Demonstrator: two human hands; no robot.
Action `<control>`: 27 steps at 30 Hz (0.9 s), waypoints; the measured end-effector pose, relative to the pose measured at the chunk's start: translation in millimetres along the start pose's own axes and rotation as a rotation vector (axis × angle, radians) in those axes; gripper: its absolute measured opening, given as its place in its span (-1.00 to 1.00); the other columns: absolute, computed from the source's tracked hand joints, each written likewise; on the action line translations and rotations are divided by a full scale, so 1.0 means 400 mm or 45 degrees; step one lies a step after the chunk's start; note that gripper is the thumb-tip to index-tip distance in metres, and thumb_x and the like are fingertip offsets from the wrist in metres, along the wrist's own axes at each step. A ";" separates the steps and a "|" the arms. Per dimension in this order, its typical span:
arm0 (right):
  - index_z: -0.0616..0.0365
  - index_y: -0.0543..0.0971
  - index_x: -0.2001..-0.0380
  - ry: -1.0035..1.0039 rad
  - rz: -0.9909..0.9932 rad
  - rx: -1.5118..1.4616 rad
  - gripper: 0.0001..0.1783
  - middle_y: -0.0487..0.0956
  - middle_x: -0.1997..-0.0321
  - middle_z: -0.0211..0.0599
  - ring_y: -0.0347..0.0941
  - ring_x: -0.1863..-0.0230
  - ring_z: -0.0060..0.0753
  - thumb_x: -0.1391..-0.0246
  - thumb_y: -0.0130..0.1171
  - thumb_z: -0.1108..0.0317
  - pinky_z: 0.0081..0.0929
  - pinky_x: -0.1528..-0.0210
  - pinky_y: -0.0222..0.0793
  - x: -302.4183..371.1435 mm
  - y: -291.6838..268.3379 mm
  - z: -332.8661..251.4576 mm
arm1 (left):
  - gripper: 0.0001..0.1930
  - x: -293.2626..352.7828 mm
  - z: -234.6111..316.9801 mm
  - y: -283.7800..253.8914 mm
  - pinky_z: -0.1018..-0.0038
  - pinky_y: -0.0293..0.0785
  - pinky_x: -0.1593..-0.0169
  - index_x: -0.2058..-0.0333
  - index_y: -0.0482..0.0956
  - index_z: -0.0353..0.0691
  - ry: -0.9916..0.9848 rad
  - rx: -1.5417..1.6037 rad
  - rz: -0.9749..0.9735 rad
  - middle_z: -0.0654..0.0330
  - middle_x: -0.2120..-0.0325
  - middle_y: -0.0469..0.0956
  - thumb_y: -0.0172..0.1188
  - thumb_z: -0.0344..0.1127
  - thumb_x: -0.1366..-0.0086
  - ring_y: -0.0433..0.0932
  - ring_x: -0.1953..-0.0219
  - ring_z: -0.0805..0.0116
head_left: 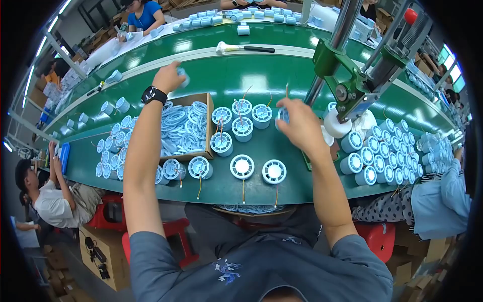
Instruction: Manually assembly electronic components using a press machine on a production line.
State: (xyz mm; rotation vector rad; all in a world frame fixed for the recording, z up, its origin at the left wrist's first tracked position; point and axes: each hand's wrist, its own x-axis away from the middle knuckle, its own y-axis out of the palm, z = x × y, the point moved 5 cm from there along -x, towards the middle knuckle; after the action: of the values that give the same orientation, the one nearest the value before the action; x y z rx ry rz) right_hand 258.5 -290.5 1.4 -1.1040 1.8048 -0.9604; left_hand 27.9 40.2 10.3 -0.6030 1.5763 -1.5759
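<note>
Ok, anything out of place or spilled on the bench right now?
Nothing spilled. The one stray is a white-headed mallet lying alone on the far green belt. The cardboard box of blue rings is heaped but contained; blue cylinders stand upright.

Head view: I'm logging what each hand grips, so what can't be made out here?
- Left hand: closed on a small pale-blue part; fingers cover most of it and it is blurred.
- Right hand: seen from the back, it hides most of the blue round part at its fingertips.
- Cardboard box: the left forearm crosses it and hides its left side.
- Green press: its top is cut off by the picture's edge.
</note>
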 end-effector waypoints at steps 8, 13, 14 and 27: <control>0.17 0.43 -0.05 0.071 0.070 -0.394 -0.48 0.58 0.10 0.03 0.52 0.03 0.11 0.01 0.31 0.38 -0.09 0.05 0.45 0.063 0.095 0.086 | -0.43 0.393 0.589 -0.090 0.21 0.53 0.02 -0.09 0.49 -0.17 0.943 0.135 -0.160 -0.03 0.18 0.59 0.32 -0.30 -0.03 0.58 0.11 -0.01; 0.16 0.43 -0.07 -0.004 0.359 -0.613 -0.47 0.58 0.09 -0.01 0.53 0.06 0.00 0.02 0.27 0.47 -0.17 0.09 0.47 0.186 0.008 0.084 | -0.42 0.448 0.618 0.048 0.21 0.50 -0.02 -0.09 0.49 -0.18 1.046 -0.028 -0.259 0.00 0.16 0.59 0.33 -0.34 -0.01 0.55 0.11 -0.02; 0.15 0.43 -0.11 -0.007 0.257 -0.672 -0.44 0.58 0.06 -0.05 0.54 0.07 -0.10 0.02 0.26 0.49 -0.24 0.10 0.48 0.235 0.008 0.074 | -0.43 0.448 0.605 0.063 0.20 0.49 -0.04 -0.08 0.49 -0.18 1.039 -0.051 -0.225 -0.01 0.15 0.59 0.32 -0.35 -0.02 0.54 0.11 -0.02; 0.07 0.27 -0.32 -0.224 0.180 -0.672 -0.10 0.51 -0.11 -0.06 0.43 -0.09 0.05 0.17 0.34 0.56 -0.21 -0.08 0.41 0.384 0.135 0.023 | -0.41 0.811 0.629 0.005 0.23 0.39 -0.18 -0.18 0.38 -0.34 0.220 1.267 0.034 -0.09 -0.08 0.45 0.28 -0.45 -0.14 0.42 -0.15 -0.05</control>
State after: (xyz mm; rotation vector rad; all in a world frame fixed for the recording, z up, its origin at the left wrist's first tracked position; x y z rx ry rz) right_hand 202.8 -416.3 -86.6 -1.3043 2.0094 -0.2907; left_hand 49.0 -367.6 -32.1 0.1084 0.7135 -2.1480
